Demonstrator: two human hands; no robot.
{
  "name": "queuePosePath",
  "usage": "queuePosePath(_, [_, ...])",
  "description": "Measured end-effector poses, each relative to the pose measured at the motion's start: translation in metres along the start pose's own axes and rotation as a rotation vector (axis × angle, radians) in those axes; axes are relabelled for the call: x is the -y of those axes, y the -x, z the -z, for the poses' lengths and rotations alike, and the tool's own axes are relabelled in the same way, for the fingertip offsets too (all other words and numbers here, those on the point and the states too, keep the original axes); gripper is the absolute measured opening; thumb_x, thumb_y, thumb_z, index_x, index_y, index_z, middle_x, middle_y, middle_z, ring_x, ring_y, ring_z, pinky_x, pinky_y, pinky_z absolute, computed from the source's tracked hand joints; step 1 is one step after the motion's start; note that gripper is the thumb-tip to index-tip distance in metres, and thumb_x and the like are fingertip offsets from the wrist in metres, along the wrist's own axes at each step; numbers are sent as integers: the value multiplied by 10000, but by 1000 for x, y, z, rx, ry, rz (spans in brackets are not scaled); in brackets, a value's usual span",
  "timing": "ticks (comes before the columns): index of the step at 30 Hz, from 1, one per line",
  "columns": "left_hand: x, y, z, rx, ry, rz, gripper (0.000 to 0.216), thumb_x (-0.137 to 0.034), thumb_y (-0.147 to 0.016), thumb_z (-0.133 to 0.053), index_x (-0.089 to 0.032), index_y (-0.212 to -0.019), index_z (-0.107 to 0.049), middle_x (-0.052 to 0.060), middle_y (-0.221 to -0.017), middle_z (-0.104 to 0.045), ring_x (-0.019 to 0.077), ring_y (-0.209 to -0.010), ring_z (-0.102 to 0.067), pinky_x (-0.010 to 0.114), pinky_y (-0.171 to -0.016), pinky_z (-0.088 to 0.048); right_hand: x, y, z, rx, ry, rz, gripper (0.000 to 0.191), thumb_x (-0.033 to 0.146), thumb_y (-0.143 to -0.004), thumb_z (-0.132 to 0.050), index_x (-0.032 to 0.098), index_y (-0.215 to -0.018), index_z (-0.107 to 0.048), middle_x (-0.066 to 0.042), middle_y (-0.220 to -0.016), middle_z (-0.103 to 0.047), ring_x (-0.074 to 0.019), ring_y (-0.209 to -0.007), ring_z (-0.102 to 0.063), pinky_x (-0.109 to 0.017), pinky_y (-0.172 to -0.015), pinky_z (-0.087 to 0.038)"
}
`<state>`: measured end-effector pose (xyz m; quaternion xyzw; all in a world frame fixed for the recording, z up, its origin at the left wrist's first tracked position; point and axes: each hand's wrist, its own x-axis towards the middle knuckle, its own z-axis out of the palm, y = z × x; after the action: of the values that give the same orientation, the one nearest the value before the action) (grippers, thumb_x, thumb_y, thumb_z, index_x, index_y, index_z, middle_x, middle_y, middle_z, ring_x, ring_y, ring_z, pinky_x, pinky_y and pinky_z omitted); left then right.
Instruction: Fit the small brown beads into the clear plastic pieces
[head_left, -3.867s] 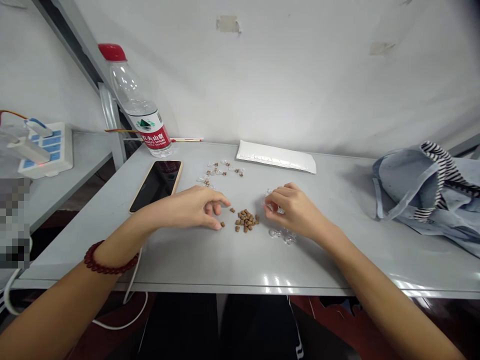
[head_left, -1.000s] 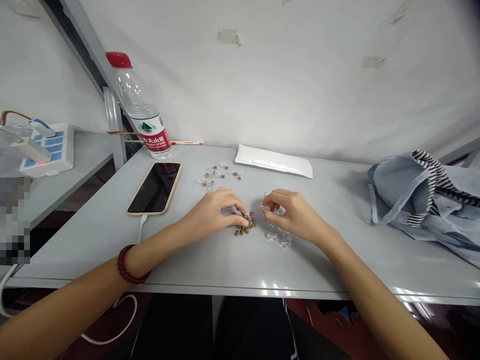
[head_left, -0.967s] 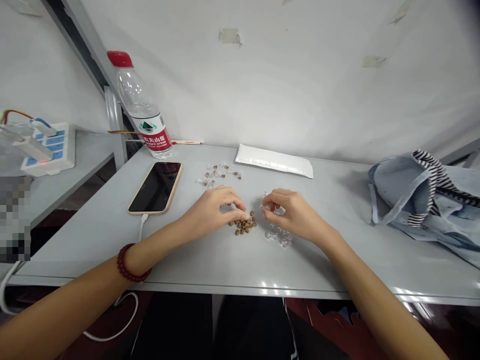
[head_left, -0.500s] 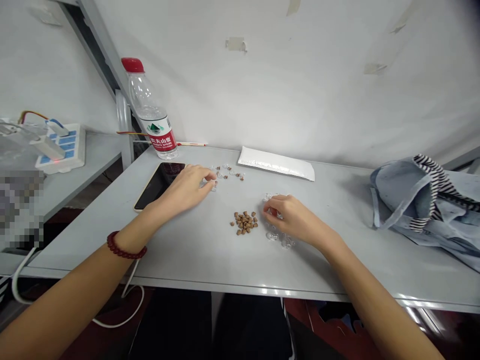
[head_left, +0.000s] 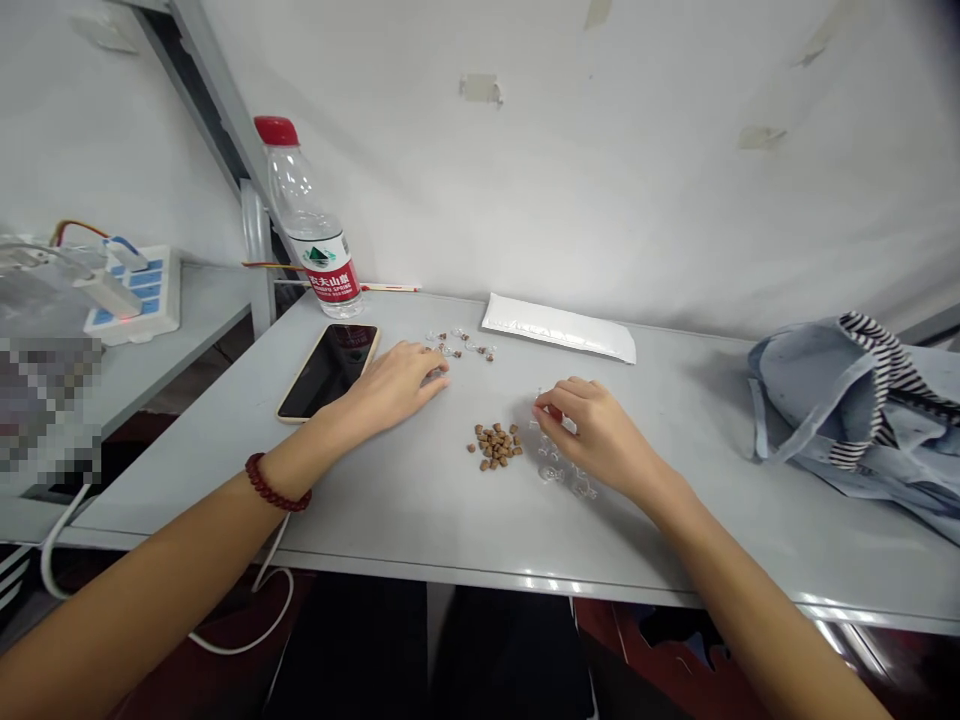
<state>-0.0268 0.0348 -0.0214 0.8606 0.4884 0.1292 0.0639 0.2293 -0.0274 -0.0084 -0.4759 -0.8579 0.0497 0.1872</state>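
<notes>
A small pile of brown corks (head_left: 496,446) lies mid-table. To its right, my right hand (head_left: 596,428) is closed in a pinch on a tiny clear glass vial, with a few more clear vials (head_left: 564,472) on the table under and beside it. My left hand (head_left: 390,385) rests on the table with fingers stretched out and nothing visible in them. Its fingertips are just short of a loose group of corked vials (head_left: 459,343) toward the back. A red bead bracelet is on my left wrist.
A black phone (head_left: 328,370) on a white cable lies left of my left hand. Behind it stands a water bottle (head_left: 311,232). A white pouch (head_left: 559,326) lies at the wall, blue clothing (head_left: 862,400) at the right, and a power strip (head_left: 131,295) on the left shelf.
My left hand left the cork pile, swung back-left to the group of corked vials, and now lies flat just short of them. My right hand stayed by the clear vials.
</notes>
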Motion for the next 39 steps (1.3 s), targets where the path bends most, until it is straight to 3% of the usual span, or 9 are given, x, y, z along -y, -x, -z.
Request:
queuePosePath(4, [-2,0,2,4,52,1,223,-272,-845,-483,-151,-902,-661,95,-888,-668,246,-873,-589,370,-802,-439,1,0,-3,-48,9,2,210,162,-900,-421,156,-817,-614,-45,-687,-579,-167,-676,-481,-318,-649,-339])
queuePosePath(10, [-16,1,1,10,376,11,423,-286,-801,-564,-140,-1198,-584,58,-928,-677,167,-747,-576,307,-716,-479,1,0,-5,-105,-38,43,202,162,-902,-432,150,-832,-621,-49,-706,-591,-169,-691,-492,-318,-668,-363])
queuePosePath(16, [-45,7,3,65,871,-19,220,-288,-809,-614,-173,-972,-707,52,-984,-690,167,-894,-637,294,-810,-531,9,2,-7,-113,-179,88,220,293,-924,-504,116,-996,-613,-77,-833,-639,-181,-778,-544,-311,-709,-412])
queuePosePath(21, [-59,12,3,57,1053,114,136,-247,-710,-721,-158,-812,-729,40,-794,-726,175,-745,-670,291,-689,-573,18,2,-10,-121,-200,167,229,302,-945,-467,146,-992,-628,-64,-801,-637,-164,-724,-545,-306,-701,-413])
queuePosePath(25, [-61,14,4,47,1073,113,122,-255,-718,-712,-150,-779,-728,43,-752,-717,152,-646,-647,271,-613,-564,20,2,-10,-147,-252,184,189,258,-929,-482,150,-932,-637,-41,-739,-624,-144,-674,-541,-293,-678,-407])
queuePosePath(32, [-63,15,9,-53,853,-37,78,-210,-747,-660,-163,-751,-722,30,-759,-695,130,-652,-617,232,-592,-526,14,-1,-8,-87,-282,189,134,263,-906,-515,179,-909,-619,-26,-758,-629,-147,-700,-551,-305,-719,-401])
queuePosePath(39, [-57,17,17,40,698,-81,75,-178,-726,-626,-158,-734,-698,13,-727,-698,134,-658,-635,237,-653,-529,13,0,-8,-60,-228,190,120,231,-892,-523,156,-894,-616,-44,-767,-617,-164,-722,-541,-315,-712,-388])
